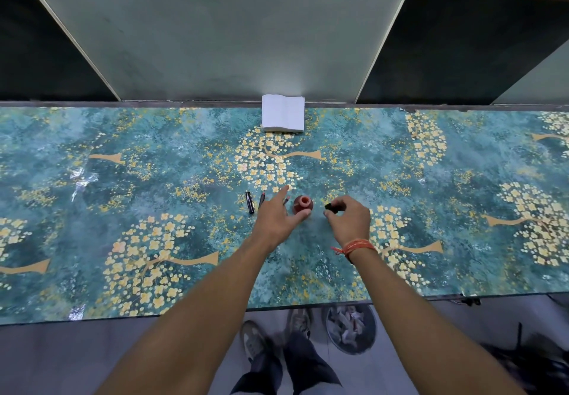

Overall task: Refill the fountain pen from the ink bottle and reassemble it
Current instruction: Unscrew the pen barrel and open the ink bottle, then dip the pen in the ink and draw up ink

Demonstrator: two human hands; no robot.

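Lying just left of the open ink bottle (303, 204), pen parts (261, 200) run up-frame beside the spread, empty left hand (277, 217); the right hand (349, 219) pinches the black cap (330, 207).

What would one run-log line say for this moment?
ink bottle: open, upright | left hand: open, thumb beside bottle | right hand: pinching black cap | pen parts: on table

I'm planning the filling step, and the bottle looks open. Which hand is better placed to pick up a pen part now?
Probably the left hand: it is open, its fingers reaching toward the pen parts beside the ink bottle. The right hand is pinching the black cap on the bottle's other side.
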